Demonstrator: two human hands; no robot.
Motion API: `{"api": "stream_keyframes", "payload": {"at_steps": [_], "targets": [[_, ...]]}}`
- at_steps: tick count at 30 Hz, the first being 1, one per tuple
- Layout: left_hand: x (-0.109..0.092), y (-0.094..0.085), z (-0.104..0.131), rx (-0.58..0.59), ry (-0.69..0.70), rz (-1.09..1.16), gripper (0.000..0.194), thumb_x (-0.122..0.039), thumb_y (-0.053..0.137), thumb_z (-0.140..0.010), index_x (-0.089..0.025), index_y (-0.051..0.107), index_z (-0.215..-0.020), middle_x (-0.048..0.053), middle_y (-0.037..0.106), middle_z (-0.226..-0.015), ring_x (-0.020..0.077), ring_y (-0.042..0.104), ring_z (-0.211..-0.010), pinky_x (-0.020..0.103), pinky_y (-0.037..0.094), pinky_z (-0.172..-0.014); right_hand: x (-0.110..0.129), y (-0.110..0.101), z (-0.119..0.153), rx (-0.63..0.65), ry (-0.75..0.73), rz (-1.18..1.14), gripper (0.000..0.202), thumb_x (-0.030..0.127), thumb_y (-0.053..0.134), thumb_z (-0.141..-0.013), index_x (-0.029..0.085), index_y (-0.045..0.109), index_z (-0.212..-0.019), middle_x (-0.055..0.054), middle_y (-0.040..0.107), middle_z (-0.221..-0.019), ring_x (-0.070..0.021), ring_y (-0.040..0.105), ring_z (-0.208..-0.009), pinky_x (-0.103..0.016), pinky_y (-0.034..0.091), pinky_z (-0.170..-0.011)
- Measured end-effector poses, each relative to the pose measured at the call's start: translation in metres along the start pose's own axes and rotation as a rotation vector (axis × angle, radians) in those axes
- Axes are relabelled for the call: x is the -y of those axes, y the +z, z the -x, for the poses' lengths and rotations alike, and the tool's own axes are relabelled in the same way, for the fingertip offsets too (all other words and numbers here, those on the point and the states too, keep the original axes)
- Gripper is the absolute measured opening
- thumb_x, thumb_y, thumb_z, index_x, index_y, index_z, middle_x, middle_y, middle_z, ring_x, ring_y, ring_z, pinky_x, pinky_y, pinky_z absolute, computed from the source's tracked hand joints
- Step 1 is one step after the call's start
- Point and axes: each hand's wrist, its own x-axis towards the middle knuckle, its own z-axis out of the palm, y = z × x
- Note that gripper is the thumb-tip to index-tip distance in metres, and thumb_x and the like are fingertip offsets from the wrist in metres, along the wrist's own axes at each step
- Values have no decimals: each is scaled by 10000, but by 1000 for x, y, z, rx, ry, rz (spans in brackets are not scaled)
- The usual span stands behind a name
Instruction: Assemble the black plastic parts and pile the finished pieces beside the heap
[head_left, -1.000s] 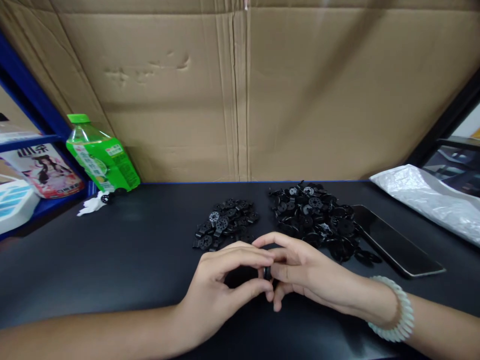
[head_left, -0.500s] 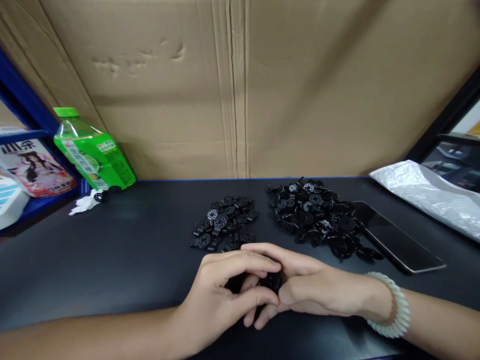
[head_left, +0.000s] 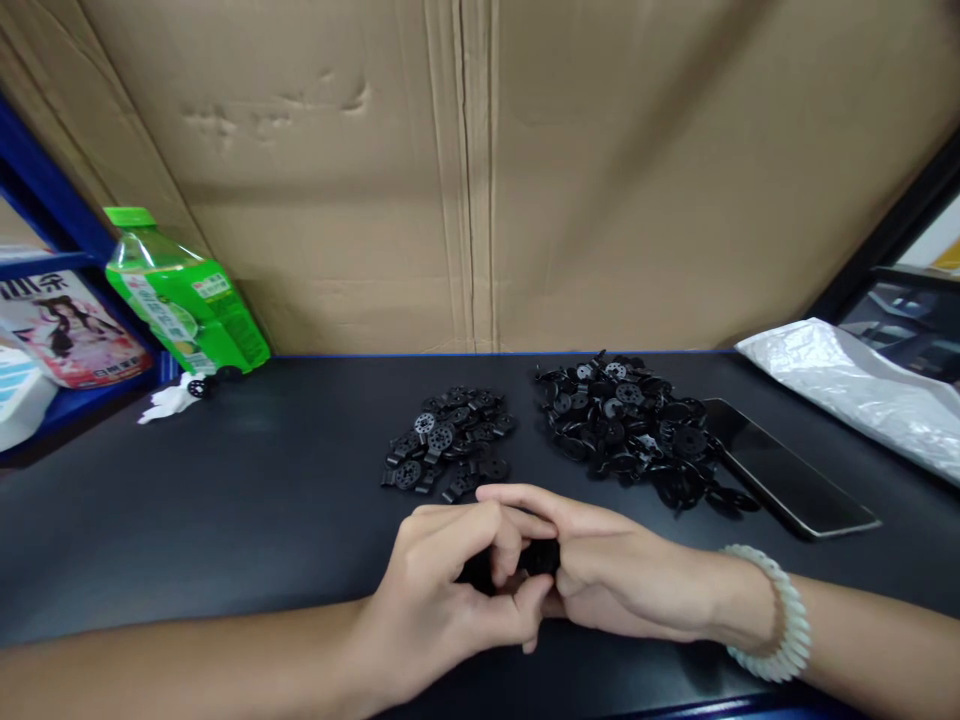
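Observation:
My left hand [head_left: 454, 585] and my right hand [head_left: 634, 570] meet at the near middle of the black table. Between them is a small black plastic part [head_left: 541, 557], mostly covered by the fingers, so its full shape is hidden. The left thumb and fingers curl around its left side, with the index finger bent over it. The right fingers close on its other end. Just beyond the hands lies a small pile of black round clips with holes [head_left: 441, 438]. A larger heap of black disc-shaped parts [head_left: 626, 420] lies to its right.
A dark phone [head_left: 795, 470] lies right of the heap, with a silvery plastic bag [head_left: 855, 385] behind it. At the left stand a green bottle [head_left: 191, 300] and a blue shelf [head_left: 82, 260]; a crumpled tissue [head_left: 169, 398] lies nearby. A cardboard wall [head_left: 337, 200] closes the back.
My left index finger has bent inward over the black part, and the left thumb has bent too. The right fingers have drawn in underneath. Both hands stay together in about the same place.

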Motion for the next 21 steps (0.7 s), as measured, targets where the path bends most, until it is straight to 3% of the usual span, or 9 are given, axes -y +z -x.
{"api": "stream_keyframes", "payload": {"at_steps": [5, 8, 12, 15, 17, 21], "targets": [[-2, 0, 2, -15, -6, -30, 312, -46, 690, -726, -219, 438, -663, -47, 733, -704, 136, 720, -568, 180, 543, -521, -3, 3, -1, -34, -45, 15, 663, 29, 432, -540, 222, 501, -1171, 25, 615, -872, -102, 582, -713, -258, 456, -722], [-1, 0, 0, -48, -107, 59, 244, -29, 604, -777, -204, 471, -673, -20, 716, -825, 92, 683, -498, 165, 539, -477, -6, 3, -4, -52, -99, 49, 566, 25, 425, -520, 197, 536, -1048, 28, 574, -790, -103, 547, -692, -245, 402, -657], [5, -1, -5, -124, -184, 188, 200, -24, 559, -791, -210, 500, -744, 15, 691, -945, 137, 719, -738, 206, 598, -623, -5, 1, -3, -65, -165, 170, 595, 49, 428, -580, 192, 465, -1157, 31, 517, -757, -100, 486, -664, -250, 348, -615], [7, -2, -7, -178, -157, 208, 217, -28, 539, -818, -232, 538, -891, 15, 651, -1002, 149, 685, -914, 223, 600, -723, 9, -2, 5, -116, -225, 561, 609, 66, 412, -684, 206, 364, -1274, 4, 529, -848, -121, 500, -726, -278, 384, -658], [7, -3, -7, -132, -136, 139, 241, -17, 530, -828, -233, 547, -933, 15, 633, -1023, 145, 660, -956, 231, 584, -775, 24, -7, 11, -228, -348, 963, 530, 67, 427, -720, 211, 399, -1229, -19, 550, -932, -141, 521, -792, -306, 420, -718], [0, -5, -3, 156, -2, -41, 248, 6, 534, -816, -197, 553, -958, 33, 646, -993, 149, 630, -938, 257, 531, -850, 54, -25, 19, -691, -667, 1772, 317, 108, 501, -751, 148, 527, -1064, -96, 577, -1004, -247, 526, -968, -426, 427, -876]]}}
